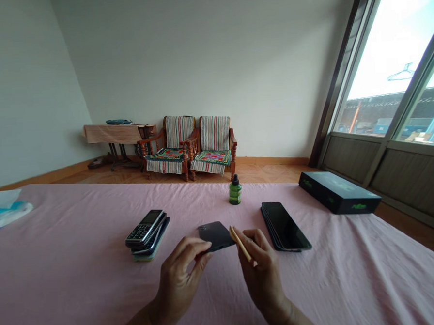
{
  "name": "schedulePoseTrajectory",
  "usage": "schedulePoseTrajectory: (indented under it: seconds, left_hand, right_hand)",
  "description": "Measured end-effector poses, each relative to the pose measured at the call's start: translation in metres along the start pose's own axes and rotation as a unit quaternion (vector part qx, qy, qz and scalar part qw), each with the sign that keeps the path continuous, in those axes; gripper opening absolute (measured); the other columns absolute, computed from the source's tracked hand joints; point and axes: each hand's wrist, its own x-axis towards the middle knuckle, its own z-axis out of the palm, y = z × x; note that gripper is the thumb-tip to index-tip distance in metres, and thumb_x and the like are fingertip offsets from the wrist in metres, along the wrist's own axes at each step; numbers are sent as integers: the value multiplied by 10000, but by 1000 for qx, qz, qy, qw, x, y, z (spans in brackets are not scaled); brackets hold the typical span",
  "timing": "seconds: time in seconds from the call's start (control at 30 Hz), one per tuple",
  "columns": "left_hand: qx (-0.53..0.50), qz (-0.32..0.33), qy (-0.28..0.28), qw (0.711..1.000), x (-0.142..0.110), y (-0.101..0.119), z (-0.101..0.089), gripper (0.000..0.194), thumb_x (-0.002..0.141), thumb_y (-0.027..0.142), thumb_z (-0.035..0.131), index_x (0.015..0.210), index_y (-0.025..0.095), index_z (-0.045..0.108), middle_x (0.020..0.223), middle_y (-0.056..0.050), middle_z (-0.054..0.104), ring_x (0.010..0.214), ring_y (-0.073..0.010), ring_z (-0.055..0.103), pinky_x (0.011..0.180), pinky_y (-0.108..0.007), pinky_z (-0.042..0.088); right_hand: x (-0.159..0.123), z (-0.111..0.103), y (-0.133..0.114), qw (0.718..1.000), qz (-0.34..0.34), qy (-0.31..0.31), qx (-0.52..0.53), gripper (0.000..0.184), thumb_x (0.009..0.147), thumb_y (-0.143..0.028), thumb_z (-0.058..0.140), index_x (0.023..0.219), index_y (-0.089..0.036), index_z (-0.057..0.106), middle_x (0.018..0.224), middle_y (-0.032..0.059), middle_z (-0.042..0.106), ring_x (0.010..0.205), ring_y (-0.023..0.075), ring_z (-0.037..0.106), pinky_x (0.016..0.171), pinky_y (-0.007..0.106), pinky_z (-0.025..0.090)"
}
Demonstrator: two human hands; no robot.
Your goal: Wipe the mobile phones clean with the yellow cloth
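A dark smartphone (216, 235) is tilted above the pink cloth, its back with the camera lenses turned up. My left hand (181, 273) pinches its near left edge between thumb and fingers. In my right hand (260, 264) is a slim pale-yellow stick-like piece (241, 244), closed in the fingers, its far end by the phone's right edge. I cannot make out exactly what this piece is. Left of my hands lies a stack of phones (148, 231) with a keypad phone on top. On the right rests another stack of dark smartphones (286, 227).
The pink cloth (81, 276) covers the surface before me. A green bottle (235, 190) with a black cap stands beyond the phone. At the far right sits a black box (338, 192); a tissue pack (8, 212) lies far left. Two chairs (211, 146) stand by the wall.
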Motion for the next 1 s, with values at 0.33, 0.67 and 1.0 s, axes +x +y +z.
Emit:
schedulePoseTrajectory:
  seconds: [0.33, 0.67, 1.0]
  left_hand:
    - [6, -9, 10, 1000, -2, 0, 3, 108, 892, 163, 579, 970, 203, 642, 825, -21, 639, 778, -156, 651, 694, -224, 529]
    - [18, 15, 0, 1000, -4, -6, 4, 100, 897, 147, 587, 977, 183, 636, 845, -26, 634, 791, -145, 637, 709, -217, 514]
    - [30, 62, 16, 997, -7, -13, 3, 131, 880, 119, 618, 994, 171, 653, 884, -50, 655, 881, -187, 635, 794, -301, 538]
  right_hand:
    - [-12, 8, 2, 990, -105, -54, -72, 447, 943, -90, 384, 1362, -225, 462, 904, 68, 511, 789, 157, 563, 687, 261, 521]
    - [-8, -2, -1, 969, -167, -87, -160, 394, 971, -114, 328, 1341, -168, 453, 915, 92, 574, 801, 195, 544, 697, 334, 501]
    - [-9, -1, -1, 954, -216, -122, -168, 374, 955, -103, 407, 1320, -139, 476, 946, 93, 606, 796, 193, 538, 708, 337, 468]
